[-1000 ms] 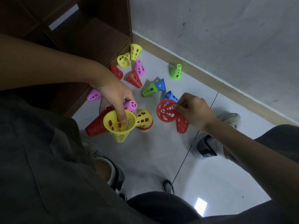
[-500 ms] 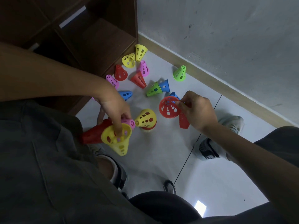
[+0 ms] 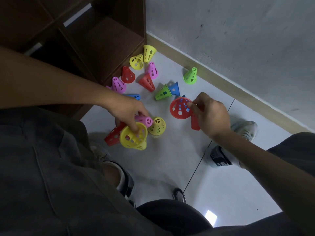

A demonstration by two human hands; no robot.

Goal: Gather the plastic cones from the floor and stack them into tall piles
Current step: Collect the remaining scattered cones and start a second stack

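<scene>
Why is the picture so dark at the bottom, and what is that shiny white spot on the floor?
In the head view, the person's dark clothing fills the near bottom and gets little light, while the cones by the wall sit on brighter floor. The white patch looks like glare, probably a light reflecting off the glossy tile. The wide lens also bends the skirting board slightly.

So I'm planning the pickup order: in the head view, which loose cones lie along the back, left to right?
Pink cone → red cone → yellow cone → upright yellow cone → blue cone → lone green cone.
</scene>
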